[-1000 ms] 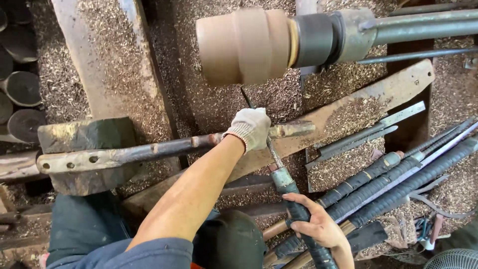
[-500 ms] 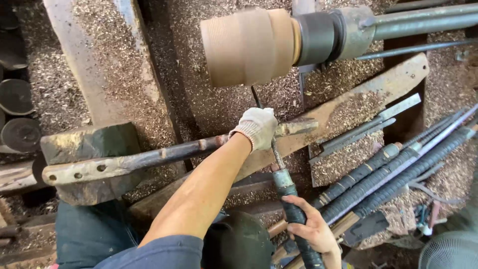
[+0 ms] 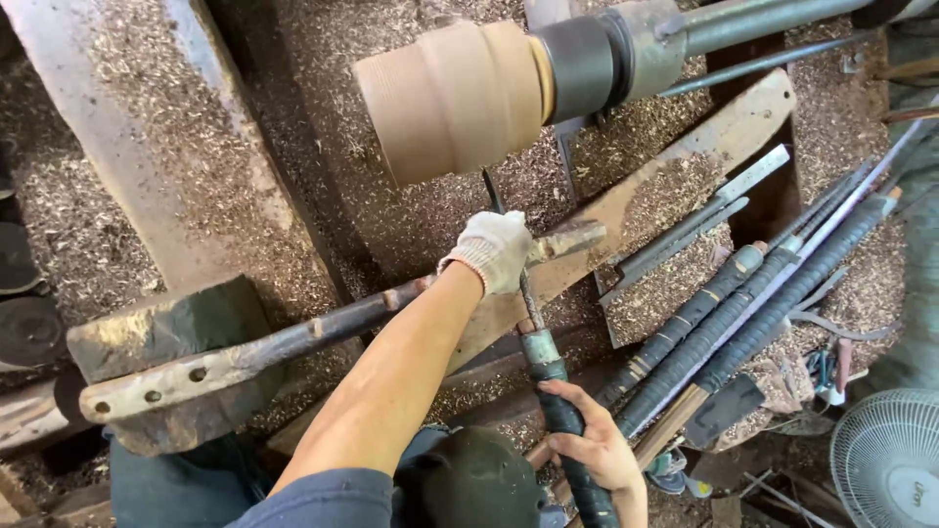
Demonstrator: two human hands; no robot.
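Note:
A tan wooden workpiece (image 3: pixel 455 98) sits sideways in a dark lathe chuck (image 3: pixel 582 64) at the top. My left hand (image 3: pixel 494 249), in a white glove, presses a long turning tool down on the metal rest bar (image 3: pixel 293 337). The tool's thin blade (image 3: pixel 492 191) reaches up to the underside of the workpiece. My right hand (image 3: pixel 597 450), bare, grips the tool's dark wrapped handle (image 3: pixel 548 376) near the bottom of the view.
Several spare long-handled turning tools (image 3: pixel 743 303) lie slanted at the right beside a shavings-covered plank (image 3: pixel 675 176). A white fan (image 3: pixel 890 460) stands at the bottom right. Dark round discs (image 3: pixel 24 328) lie at the left edge. Wood shavings cover the lathe bed.
Both hands keep the same grips on the tool. The view has drifted a little, so the workpiece and the rest sit slightly differently in frame.

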